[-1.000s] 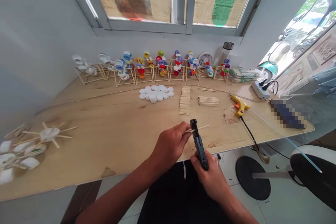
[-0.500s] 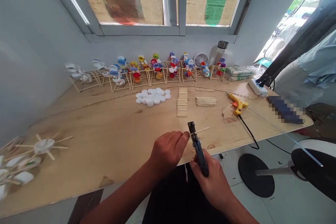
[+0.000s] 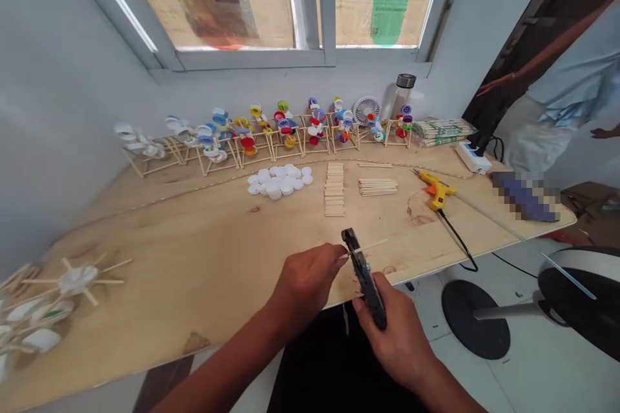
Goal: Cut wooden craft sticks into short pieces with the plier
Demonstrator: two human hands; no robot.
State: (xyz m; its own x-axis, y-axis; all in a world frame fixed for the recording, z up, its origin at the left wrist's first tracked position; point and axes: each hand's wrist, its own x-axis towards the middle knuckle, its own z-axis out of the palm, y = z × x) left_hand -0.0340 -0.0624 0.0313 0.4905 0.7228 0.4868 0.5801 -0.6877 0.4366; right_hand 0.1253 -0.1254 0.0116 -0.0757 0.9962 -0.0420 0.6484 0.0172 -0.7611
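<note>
My right hand [image 3: 394, 326] is closed around the handles of black pliers [image 3: 369, 293], whose jaws point up and slightly left. A thin wooden stick [image 3: 372, 246] passes through the jaws and sticks out to the right. Its left part is pinched in the fingers of my left hand [image 3: 309, 281], just left of the tool. Beyond the hands lie a column of short cut sticks [image 3: 334, 190] and a bundle of longer sticks [image 3: 378, 187]. A cluster of white bottle caps [image 3: 278, 181] rests left of them.
Along the wall stands a row of stick frames with coloured caps [image 3: 290, 135]. A yellow glue gun [image 3: 440, 190] with a black cord lies right, near a white power strip [image 3: 473, 159]. Stick-and-cap wheels [image 3: 77, 280] sit at the left. A person's arm [image 3: 547, 51] shows at the right.
The stick shows more clearly across the plier jaws, and the pliers have tilted slightly left. A person's arms have come into view at the right. The view has shifted a little.
</note>
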